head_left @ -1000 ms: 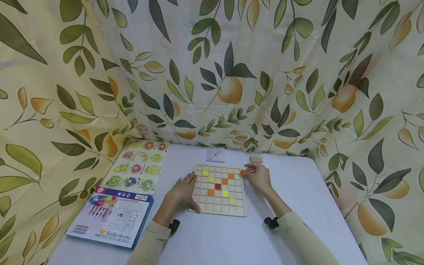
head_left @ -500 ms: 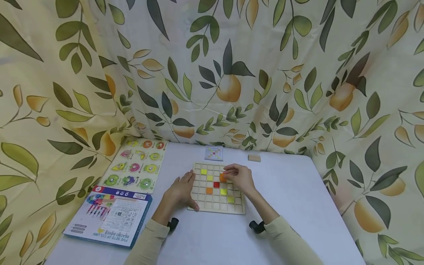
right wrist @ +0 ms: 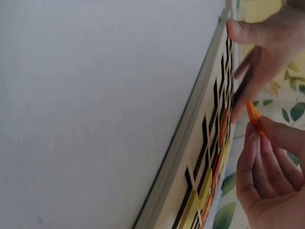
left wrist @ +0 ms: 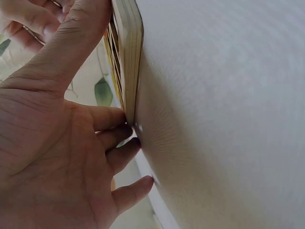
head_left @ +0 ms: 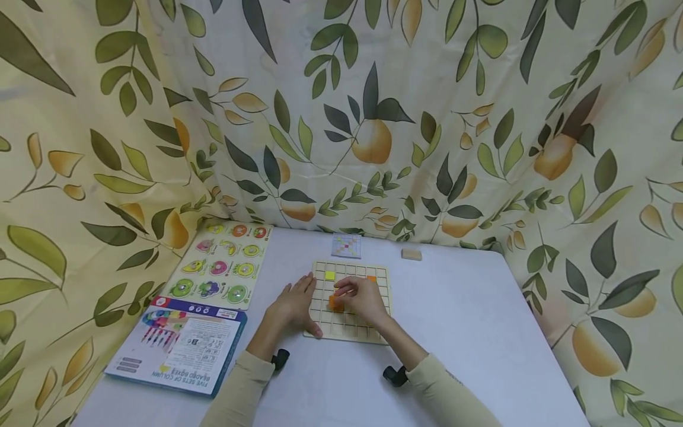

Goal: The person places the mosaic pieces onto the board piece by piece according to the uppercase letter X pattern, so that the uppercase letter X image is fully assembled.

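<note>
A wooden grid board [head_left: 349, 333] lies on the table, a yellow tile [head_left: 330, 276] and an orange tile [head_left: 371, 277] showing in its squares. My left hand [head_left: 292, 308] rests along its left edge, thumb at the near left corner; in the left wrist view its spread fingers [left wrist: 126, 195] touch the board's side [left wrist: 129, 62]. My right hand [head_left: 367, 301] is over the board's middle and pinches a loose orange tile [right wrist: 254, 116] between thumb and fingertips, above the grid. Several tiles are hidden beneath this hand in the head view.
Behind the board lies a small pattern card [head_left: 346, 245], with a wooden block [head_left: 411, 254] to its right. On the left are a fruit puzzle board [head_left: 219, 261] and a blue-edged box [head_left: 178, 347]. A leaf-print curtain [head_left: 341, 118] hangs around the table.
My right hand has carried the orange tile leftward from the board's right edge to above its middle left. My left hand stays at the board's left edge.
</note>
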`<action>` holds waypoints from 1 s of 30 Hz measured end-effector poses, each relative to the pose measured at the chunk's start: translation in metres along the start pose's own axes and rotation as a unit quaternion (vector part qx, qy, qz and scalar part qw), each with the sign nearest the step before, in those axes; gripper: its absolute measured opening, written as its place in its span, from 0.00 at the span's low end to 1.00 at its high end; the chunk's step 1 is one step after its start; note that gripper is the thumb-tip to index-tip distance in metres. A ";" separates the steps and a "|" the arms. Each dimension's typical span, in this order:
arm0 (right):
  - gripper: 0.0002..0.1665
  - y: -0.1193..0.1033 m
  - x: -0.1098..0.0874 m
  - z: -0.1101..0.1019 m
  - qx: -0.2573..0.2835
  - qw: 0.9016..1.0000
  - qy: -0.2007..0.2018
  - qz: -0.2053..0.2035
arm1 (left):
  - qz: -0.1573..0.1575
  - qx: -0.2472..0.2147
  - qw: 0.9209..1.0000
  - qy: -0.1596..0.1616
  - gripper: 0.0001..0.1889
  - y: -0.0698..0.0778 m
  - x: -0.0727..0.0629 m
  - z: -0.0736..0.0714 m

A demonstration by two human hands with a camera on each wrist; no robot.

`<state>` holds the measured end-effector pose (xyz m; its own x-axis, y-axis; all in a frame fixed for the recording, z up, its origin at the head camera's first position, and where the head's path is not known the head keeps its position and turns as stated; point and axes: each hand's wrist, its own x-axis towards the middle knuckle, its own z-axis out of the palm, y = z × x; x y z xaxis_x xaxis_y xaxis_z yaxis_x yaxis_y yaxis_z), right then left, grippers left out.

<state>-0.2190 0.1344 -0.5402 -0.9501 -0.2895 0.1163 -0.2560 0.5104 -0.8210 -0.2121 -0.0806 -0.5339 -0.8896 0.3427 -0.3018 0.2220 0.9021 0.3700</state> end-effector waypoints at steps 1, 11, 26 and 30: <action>0.15 0.000 -0.001 0.002 -0.001 1.000 -0.005 -0.002 | 0.001 0.001 1.000 0.001 0.76 0.000 0.000 0.000; 0.16 -0.004 -0.008 0.016 -0.013 0.999 -0.036 -0.009 | 0.004 -0.005 1.000 0.002 0.76 -0.001 0.002 0.002; 0.11 -0.003 -0.011 0.021 -0.042 0.997 -0.050 -0.029 | -0.007 0.013 1.000 -0.009 0.75 0.000 0.004 0.004; 0.11 0.000 -0.011 0.023 -0.035 0.997 -0.059 -0.030 | -0.003 0.011 1.000 -0.006 0.75 0.001 0.003 0.004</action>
<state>-0.2042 0.1188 -0.5543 -0.9063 -0.4121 0.0941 -0.3271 0.5428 -0.7735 -0.2134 -0.0779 -0.5378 -0.8862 0.3407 -0.3140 0.2262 0.9096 0.3485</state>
